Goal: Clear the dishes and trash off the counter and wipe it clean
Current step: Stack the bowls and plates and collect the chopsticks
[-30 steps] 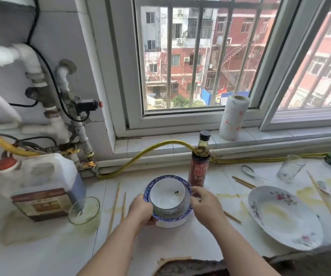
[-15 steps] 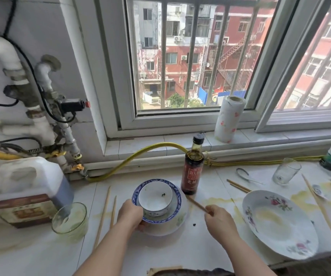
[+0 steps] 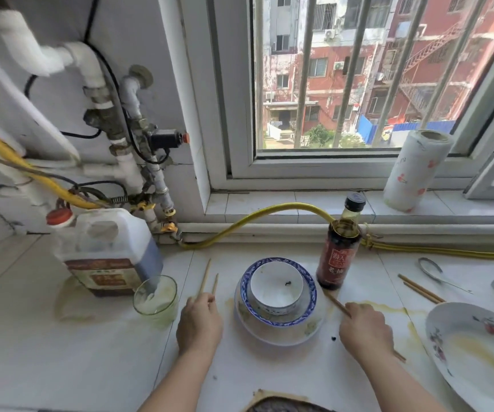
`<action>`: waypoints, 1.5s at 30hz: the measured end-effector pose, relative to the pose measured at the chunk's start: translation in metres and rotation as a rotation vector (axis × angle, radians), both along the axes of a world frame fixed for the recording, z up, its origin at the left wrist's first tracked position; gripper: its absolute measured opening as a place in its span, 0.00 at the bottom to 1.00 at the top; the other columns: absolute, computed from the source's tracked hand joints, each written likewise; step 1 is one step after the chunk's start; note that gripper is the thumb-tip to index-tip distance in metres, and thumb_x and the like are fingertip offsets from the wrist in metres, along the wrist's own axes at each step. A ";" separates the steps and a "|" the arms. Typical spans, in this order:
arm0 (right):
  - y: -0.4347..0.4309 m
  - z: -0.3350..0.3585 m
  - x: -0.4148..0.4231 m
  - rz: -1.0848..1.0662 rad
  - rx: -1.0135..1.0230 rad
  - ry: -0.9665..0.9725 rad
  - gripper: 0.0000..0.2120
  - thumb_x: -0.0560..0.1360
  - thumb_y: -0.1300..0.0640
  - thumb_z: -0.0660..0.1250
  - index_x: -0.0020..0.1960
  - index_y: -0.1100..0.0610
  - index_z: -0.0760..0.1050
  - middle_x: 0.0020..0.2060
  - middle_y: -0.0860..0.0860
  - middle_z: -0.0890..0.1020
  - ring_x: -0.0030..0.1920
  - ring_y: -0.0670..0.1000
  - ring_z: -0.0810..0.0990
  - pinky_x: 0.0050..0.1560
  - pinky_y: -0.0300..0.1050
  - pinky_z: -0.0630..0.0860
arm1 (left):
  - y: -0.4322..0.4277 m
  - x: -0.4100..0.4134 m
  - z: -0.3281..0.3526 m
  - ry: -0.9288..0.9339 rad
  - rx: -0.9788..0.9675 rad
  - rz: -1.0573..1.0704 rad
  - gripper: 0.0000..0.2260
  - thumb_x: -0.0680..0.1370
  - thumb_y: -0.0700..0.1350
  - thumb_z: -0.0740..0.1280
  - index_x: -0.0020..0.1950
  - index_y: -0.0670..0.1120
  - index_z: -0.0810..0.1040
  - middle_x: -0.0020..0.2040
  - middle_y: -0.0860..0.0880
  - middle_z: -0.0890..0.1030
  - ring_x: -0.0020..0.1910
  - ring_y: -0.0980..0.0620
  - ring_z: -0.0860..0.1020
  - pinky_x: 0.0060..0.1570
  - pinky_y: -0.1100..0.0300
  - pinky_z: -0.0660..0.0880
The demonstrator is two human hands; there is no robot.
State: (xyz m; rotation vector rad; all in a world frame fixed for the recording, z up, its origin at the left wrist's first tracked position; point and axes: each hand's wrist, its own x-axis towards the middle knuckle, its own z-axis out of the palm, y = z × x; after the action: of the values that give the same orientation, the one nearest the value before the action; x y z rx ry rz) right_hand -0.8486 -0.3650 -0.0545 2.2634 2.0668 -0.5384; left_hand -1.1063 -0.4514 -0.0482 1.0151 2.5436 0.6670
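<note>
R hand [image 3: 364,325] has its fingers curled round a single thin wooden chopstick [image 3: 336,303]. The stick pokes out both sides of the fist, just right of the stacked dishes [image 3: 281,334] (small white bowl in a blue-rimmed bowl on a floral plate), mid-counter. L hand [image 3: 199,321] is bent over the near ends of a pair of thin wooden chopsticks [image 3: 205,276] left of the stack. It's touching them, but can't tell if the pinch is made.

Risks, as a judgement:
- The pair lies flat on the white tile counter [image 3: 61,367], so L could roll one away instead of lifting it.
- R's stick tip points at the tall dark-sauce glass bottle [image 3: 339,257] close by, and a careless swing might tip it.
- The pale green glass tumbler [image 3: 156,298] sits just beside L, so it's easy to knock.
- The yellow spill [image 3: 394,307] near R may be slick.
</note>
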 end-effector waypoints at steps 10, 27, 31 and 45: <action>-0.003 -0.006 -0.006 0.046 -0.049 -0.052 0.17 0.74 0.56 0.60 0.63 0.51 0.69 0.57 0.50 0.74 0.59 0.53 0.73 0.51 0.44 0.71 | -0.012 -0.004 -0.020 0.218 -0.284 -0.124 0.20 0.77 0.39 0.57 0.68 0.49 0.63 0.65 0.48 0.69 0.64 0.46 0.69 0.58 0.56 0.71; -0.033 0.015 -0.002 -0.228 0.189 0.360 0.09 0.75 0.48 0.61 0.42 0.52 0.71 0.34 0.48 0.78 0.38 0.53 0.76 0.33 0.43 0.66 | 0.007 0.016 0.029 -0.091 0.522 -0.066 0.06 0.82 0.43 0.56 0.53 0.43 0.71 0.39 0.42 0.80 0.41 0.37 0.79 0.33 0.56 0.66; -0.031 0.028 0.007 -0.240 0.294 0.409 0.11 0.77 0.51 0.60 0.37 0.53 0.69 0.31 0.49 0.77 0.35 0.54 0.74 0.29 0.43 0.63 | 0.015 0.058 0.051 -0.109 0.714 -0.350 0.04 0.81 0.45 0.58 0.48 0.48 0.70 0.27 0.56 0.71 0.26 0.55 0.71 0.26 0.62 0.63; 0.027 0.058 0.175 -0.329 0.246 0.302 0.04 0.76 0.55 0.60 0.45 0.49 0.73 0.37 0.49 0.75 0.40 0.54 0.73 0.36 0.44 0.67 | 0.100 0.256 0.064 -0.319 0.193 -0.629 0.04 0.80 0.48 0.59 0.48 0.53 0.74 0.40 0.55 0.76 0.41 0.52 0.75 0.41 0.57 0.71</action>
State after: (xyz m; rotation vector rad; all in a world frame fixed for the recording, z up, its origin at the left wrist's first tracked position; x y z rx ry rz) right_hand -0.6738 -0.3376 0.0037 2.8533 1.9822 -0.7151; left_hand -0.8498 -0.3515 0.0157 1.5310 1.7692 0.8078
